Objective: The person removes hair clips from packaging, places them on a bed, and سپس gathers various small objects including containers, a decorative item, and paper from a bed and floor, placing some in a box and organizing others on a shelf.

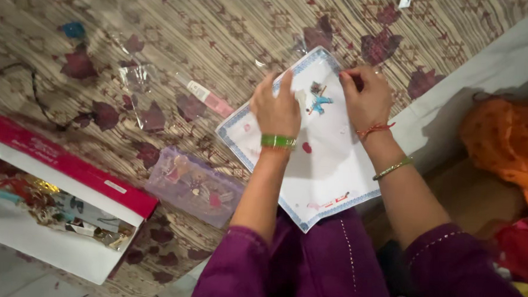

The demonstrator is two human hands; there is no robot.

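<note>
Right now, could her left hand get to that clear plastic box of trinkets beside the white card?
Probably yes. The left hand rests on the white card, and the clear plastic box lies just beside its forearm on the mat, with nothing between them.

the left hand [276,110] lies over part of the white card [323,163], hiding what sits under its palm, and the small blue figure [319,101] between the hands is too blurred to make out. the right hand [367,99] covers the card's top corner, its fingertips curled out of sight. the open red-and-white box [47,216] has blurred contents, and the orange cloth [507,141] runs off the right edge
</note>
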